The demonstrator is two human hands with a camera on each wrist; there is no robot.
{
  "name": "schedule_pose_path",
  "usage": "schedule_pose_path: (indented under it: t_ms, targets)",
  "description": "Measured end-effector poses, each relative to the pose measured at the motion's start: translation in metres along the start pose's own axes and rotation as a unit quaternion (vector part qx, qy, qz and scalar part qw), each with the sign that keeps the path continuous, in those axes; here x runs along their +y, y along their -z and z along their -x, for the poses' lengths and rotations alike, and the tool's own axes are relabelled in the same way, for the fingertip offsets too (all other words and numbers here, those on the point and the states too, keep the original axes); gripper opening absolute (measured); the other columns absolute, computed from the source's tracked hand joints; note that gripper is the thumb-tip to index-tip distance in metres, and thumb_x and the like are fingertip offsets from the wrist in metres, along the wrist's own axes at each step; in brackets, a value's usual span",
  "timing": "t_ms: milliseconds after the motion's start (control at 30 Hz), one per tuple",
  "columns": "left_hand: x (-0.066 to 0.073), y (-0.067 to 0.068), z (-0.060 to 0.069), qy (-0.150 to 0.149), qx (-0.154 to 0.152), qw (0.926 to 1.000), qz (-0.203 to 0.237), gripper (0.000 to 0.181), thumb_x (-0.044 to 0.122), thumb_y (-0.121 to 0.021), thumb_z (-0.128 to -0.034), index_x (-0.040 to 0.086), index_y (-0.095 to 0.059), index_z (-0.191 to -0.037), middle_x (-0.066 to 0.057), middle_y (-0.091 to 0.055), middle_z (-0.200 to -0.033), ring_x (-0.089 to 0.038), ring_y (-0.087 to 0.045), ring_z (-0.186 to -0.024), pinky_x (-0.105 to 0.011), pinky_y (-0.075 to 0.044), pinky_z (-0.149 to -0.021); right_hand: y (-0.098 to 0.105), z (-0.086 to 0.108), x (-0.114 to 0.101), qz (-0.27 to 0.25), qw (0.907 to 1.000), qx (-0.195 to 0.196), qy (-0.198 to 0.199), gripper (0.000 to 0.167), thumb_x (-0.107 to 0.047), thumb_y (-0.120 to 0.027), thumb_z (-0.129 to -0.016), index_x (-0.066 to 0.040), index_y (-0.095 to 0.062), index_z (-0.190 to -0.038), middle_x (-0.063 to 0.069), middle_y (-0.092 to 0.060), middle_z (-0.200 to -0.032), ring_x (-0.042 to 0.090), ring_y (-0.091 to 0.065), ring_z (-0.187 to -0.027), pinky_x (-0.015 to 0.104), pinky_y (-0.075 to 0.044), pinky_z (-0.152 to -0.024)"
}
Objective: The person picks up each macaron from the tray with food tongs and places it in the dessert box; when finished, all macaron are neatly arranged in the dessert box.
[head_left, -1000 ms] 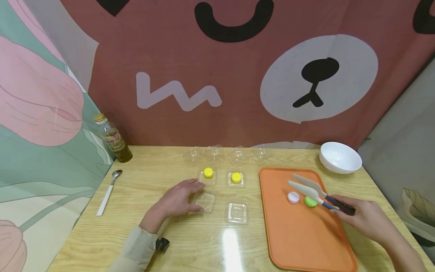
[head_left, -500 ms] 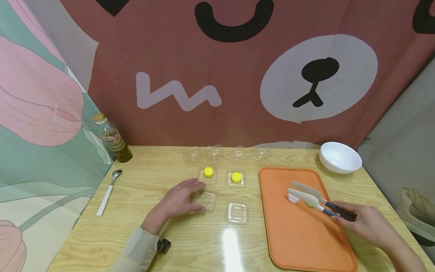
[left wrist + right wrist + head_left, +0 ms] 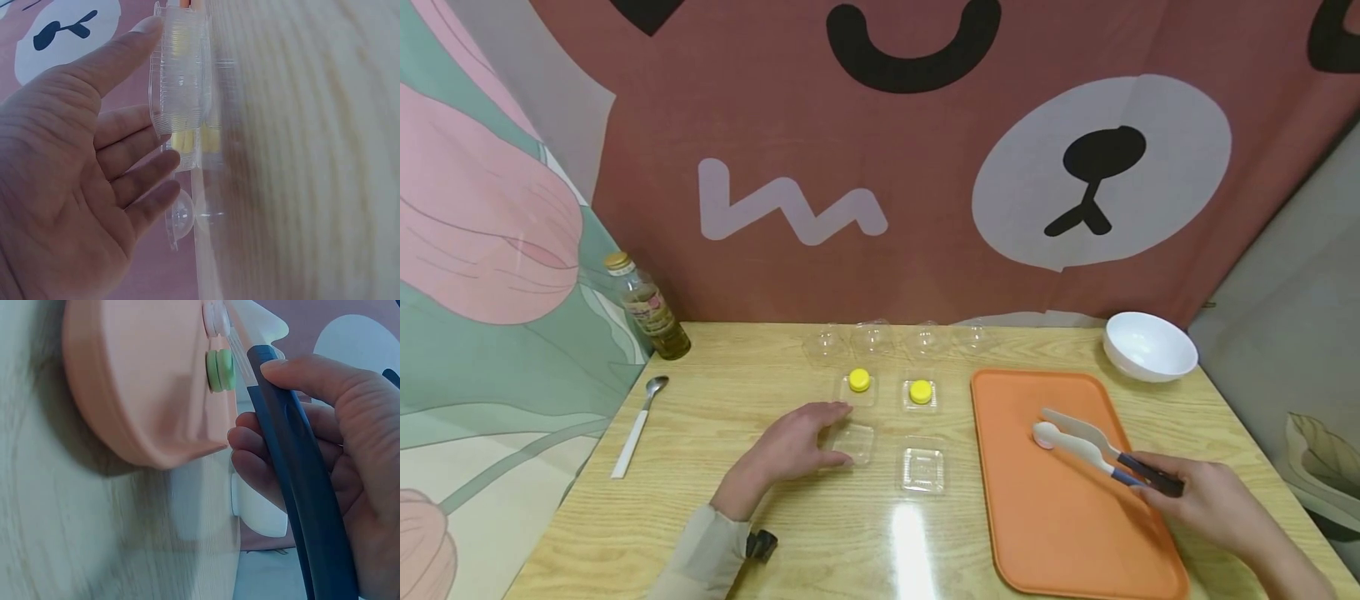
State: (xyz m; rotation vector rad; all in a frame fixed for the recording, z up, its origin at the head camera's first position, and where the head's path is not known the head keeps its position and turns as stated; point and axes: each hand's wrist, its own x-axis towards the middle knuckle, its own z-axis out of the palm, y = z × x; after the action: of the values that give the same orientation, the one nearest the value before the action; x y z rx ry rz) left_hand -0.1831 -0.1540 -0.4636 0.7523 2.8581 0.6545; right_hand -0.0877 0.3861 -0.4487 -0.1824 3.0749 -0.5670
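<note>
My left hand (image 3: pixel 790 446) rests beside a clear plastic box (image 3: pixel 856 442). Its thumb and index finger lie along two sides of that box, fingers loosely extended. My right hand (image 3: pixel 1206 496) grips tongs (image 3: pixel 1078 446) with dark handles and white blades, above the orange tray (image 3: pixel 1067 533). One blade's tip covers most of a pink macaron (image 3: pixel 215 319). Close by on the tray stands a green macaron (image 3: pixel 222 370), hidden behind the tongs in the head view. Two yellow macarons, the left one (image 3: pixel 859 380) and the right one (image 3: pixel 921 392), sit in separate clear boxes.
Another clear box (image 3: pixel 922 468) lies between the left hand and the tray. Several domed clear lids (image 3: pixel 872 337) line the table's back edge. A white bowl (image 3: pixel 1150 346) stands at back right, an oil bottle (image 3: pixel 655 312) at back left, with a white-handled spoon (image 3: pixel 638 429) before it.
The tongs' blades have shifted left and down, first over the green macaron, then onto the pink one, hiding more of both. My left hand stays nearly still.
</note>
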Motion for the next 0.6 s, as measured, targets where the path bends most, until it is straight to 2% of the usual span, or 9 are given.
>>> schedule_pose_path:
  t_ms: [333, 433, 600]
  targets:
    - [-0.0002, -0.0021, -0.0001, 0.006, -0.004, 0.9988, 0.048, 0.077, 0.041, -0.085, -0.0807, 0.011, -0.056, -0.146, -0.006, -0.057, -0.149, -0.026, -0.054, -0.138, -0.043, -0.045, -0.116, 0.0004, 0.0004, -0.0013, 0.011, 0.9996, -0.021, -0.016, 0.05, -0.035, -0.085, -0.081, -0.006, -0.075, -0.121, 0.009, -0.076, -0.096, 0.007, -0.055, -0.071, 0.022, -0.044, -0.057]
    - [-0.0005, -0.0025, 0.0002, 0.009, -0.004, 0.9986, 0.053, 0.077, 0.041, -0.085, -0.0807, 0.011, -0.056, -0.146, -0.007, -0.057, -0.149, -0.026, -0.054, -0.138, -0.043, -0.045, -0.116, -0.0008, 0.0009, -0.0012, 0.019, 0.9997, -0.01, -0.012, 0.049, -0.035, -0.086, -0.08, -0.007, -0.076, -0.119, 0.01, -0.077, -0.097, 0.013, -0.061, -0.075, 0.026, -0.047, -0.059]
    - [-0.0014, -0.0036, 0.0002, 0.012, -0.004, 0.9984, 0.056, 0.078, 0.041, -0.085, -0.0805, 0.01, -0.055, -0.146, -0.007, -0.056, -0.15, -0.026, -0.054, -0.139, -0.043, -0.044, -0.117, -0.0047, 0.0036, -0.0013, 0.034, 0.9991, 0.017, 0.016, 0.044, -0.03, -0.087, -0.078, -0.01, -0.077, -0.116, 0.01, -0.078, -0.099, 0.025, -0.07, -0.082, 0.035, -0.054, -0.062]
